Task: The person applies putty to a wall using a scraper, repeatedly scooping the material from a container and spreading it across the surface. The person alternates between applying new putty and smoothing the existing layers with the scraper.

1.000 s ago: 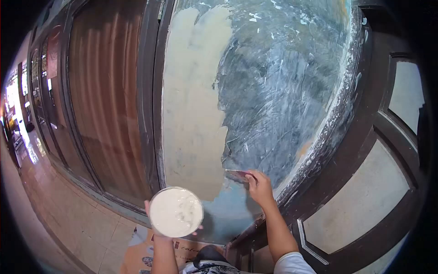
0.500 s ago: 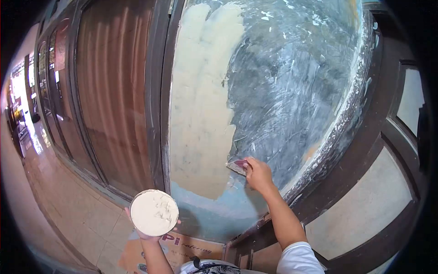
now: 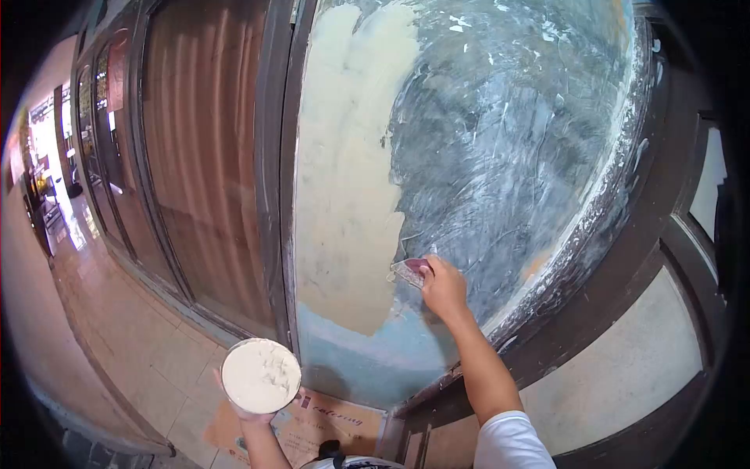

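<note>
My right hand [image 3: 444, 289] grips a small flat scraper [image 3: 409, 271], its blade against the wall at the lower edge of a cream coat [image 3: 344, 172]. Right of that coat the wall is bare, mottled grey [image 3: 500, 156]. Low at the left, my left hand [image 3: 251, 414] supports a round tub [image 3: 261, 376] from below, filled with cream paste whose surface is rough on the right side. Most of the left hand's fingers are hidden under the tub.
A dark-framed window with a brown curtain [image 3: 205, 156] stands left of the wall. A dark wooden door [image 3: 625, 313] is at the right. Below lie floor tiles [image 3: 160, 359] and a printed orange sheet [image 3: 336, 430]. A blue band [image 3: 351, 348] crosses the lower wall.
My right hand and the scraper have moved slightly up the wall. The tub in my left hand sits a little lower and further left, and the view has shifted slightly.
</note>
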A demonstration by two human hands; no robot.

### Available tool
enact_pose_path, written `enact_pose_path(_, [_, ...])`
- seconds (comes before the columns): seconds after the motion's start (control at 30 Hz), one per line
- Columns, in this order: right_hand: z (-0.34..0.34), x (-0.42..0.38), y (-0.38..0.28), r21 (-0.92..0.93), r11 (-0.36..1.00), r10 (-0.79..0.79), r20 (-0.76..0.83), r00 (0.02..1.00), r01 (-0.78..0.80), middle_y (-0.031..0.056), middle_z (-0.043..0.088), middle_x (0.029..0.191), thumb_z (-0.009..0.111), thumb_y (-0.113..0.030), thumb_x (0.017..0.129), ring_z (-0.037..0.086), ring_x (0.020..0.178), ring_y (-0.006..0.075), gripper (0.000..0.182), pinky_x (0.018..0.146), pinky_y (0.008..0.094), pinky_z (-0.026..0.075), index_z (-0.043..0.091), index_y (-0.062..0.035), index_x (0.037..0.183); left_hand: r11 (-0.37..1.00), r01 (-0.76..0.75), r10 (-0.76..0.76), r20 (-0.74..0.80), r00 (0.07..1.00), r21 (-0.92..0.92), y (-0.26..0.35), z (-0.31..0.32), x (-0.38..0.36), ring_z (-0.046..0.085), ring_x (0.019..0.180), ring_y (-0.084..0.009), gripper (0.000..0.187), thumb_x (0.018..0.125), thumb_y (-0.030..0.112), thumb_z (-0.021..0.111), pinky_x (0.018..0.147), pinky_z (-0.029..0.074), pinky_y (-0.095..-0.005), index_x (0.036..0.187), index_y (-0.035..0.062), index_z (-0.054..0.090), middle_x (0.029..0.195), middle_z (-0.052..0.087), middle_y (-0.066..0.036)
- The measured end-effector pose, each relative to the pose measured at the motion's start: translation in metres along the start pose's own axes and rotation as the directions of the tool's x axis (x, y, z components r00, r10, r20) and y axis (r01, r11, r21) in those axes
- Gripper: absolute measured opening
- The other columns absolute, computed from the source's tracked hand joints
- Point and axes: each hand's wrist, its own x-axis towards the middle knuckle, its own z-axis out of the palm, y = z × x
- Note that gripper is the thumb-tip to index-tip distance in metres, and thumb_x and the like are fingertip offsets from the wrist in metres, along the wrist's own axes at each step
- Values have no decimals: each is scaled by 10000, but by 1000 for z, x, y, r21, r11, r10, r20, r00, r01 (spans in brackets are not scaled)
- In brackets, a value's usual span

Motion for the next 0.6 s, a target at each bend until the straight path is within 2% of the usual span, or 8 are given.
enact_pose_path(0.03, [5,-5,2,1,1000,0,5,1000,0,161,725,1010,664,-137,923,691,938,385,169,792,504,540,698,-77,1077,999,-26,25,12,1000,44,6,-11,-3,558,1254,-497,946,900,849,349,853,508,-763,1494,124,475,1483,531,-172])
enact_pose_path(0.1, [16,-13,4,-43,996,-78,60,995,80,151,715,980,622,-168,944,685,930,394,160,766,529,528,676,-107,1081,930,-68,-43,292,956,362,16,-21,-12,550,1281,-455,892,940,807,339,973,489,-691,1478,114,500,1483,538,-147])
enact_pose_path(0.13, [16,-13,2,-87,993,-69,124,990,80,146,712,966,622,-173,945,686,935,386,140,762,527,526,674,-102,1055,960,-199,200,15,980,199,6,-15,-16,541,1309,-404,845,966,773,336,1045,478,-606,1465,116,518,1484,540,-130])
enact_pose_path(0.23, [8,5,0,-43,998,-38,14,999,38,157,722,989,647,-159,928,688,927,392,156,767,510,535,682,-84,1060,929,-185,134,177,975,319,23,-39,-24,544,1314,-376,831,973,764,336,1082,466,-551,1462,119,524,1479,544,-128])
enact_pose_path(0.37, [2,-2,-6,-55,998,-10,60,998,13,153,719,977,638,-154,929,688,918,391,149,761,512,537,686,-102,1060,923,-214,179,135,974,321,28,-53,-32,545,1307,-394,842,968,772,338,1059,480,-576,1463,117,522,1484,540,-130])
enact_pose_path(0.43, [16,-11,-3,-149,987,-36,143,989,57,153,711,960,636,-144,925,682,912,402,149,755,524,532,688,-112,1061,917,-184,115,208,971,354,25,-42,-35,538,1317,-396,847,964,776,338,1051,487,-583,1462,116,523,1491,532,-131])
enact_pose_path(0.57, [12,4,2,-57,993,-106,-96,990,101,143,705,939,641,-129,914,680,903,397,135,738,524,528,682,-92,1037,938,-159,109,172,979,307,22,-28,-28,563,1263,-464,897,933,814,339,918,532,-683,1483,123,491,1492,522,-166])
enact_pose_path(0.6, [12,2,2,-57,993,-104,-100,990,99,143,705,939,641,-129,914,680,903,397,135,738,524,528,682,-92,1037,960,-95,38,214,976,264,22,-22,-27,575,1222,-502,924,914,834,342,826,535,-723,1495,127,471,1483,524,-185])
